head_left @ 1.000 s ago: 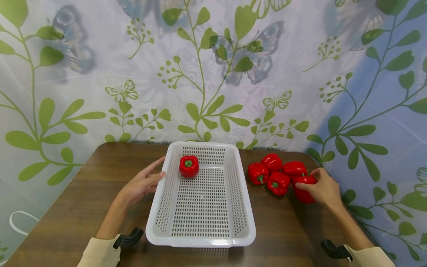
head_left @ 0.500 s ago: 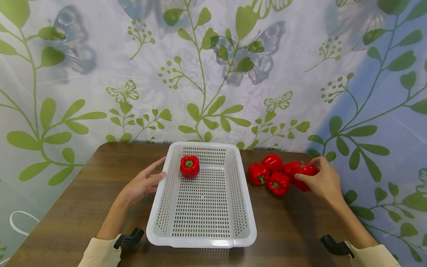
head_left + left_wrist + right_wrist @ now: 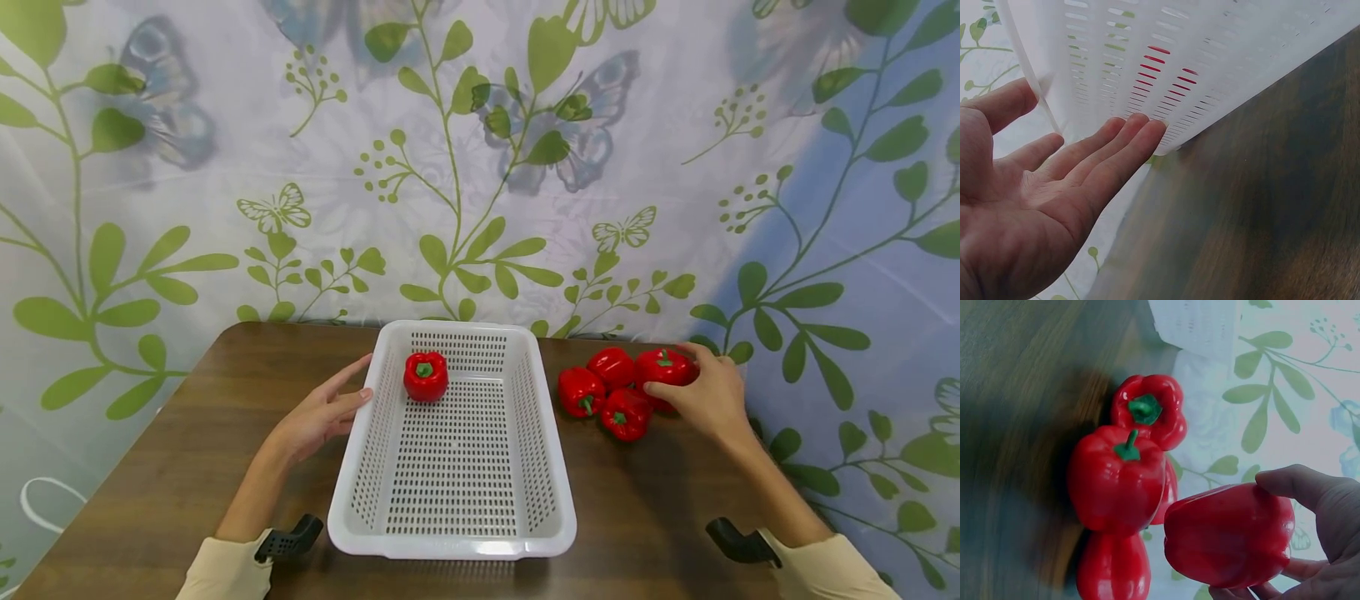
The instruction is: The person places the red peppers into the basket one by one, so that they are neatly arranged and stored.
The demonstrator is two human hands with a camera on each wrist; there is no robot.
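My right hand (image 3: 712,404) holds a glossy red bell pepper (image 3: 667,365), raised above the table with its green stem showing in the head view. In the right wrist view, thumb and fingers grip this pepper (image 3: 1229,534) at its sides. Close by on the table lie several more red bell peppers (image 3: 581,390), one partly hidden under the held one. My left hand (image 3: 318,417) rests with outstretched fingers against the left side of a white perforated plastic basket (image 3: 450,475). The left wrist view shows its fingertips at the slotted wall (image 3: 1210,44). One red bell pepper (image 3: 425,379) sits upright in the basket's back left.
The basket stands mid-table on a dark brown wooden table (image 3: 187,467). A curtain (image 3: 322,150) with green leaves and butterflies hangs along the back and right side. A white cord (image 3: 45,500) shows at the far left.
My right hand has lifted the bell pepper from the front right of the pile and carried it up and leftward over the others. The left hand and basket stay put.
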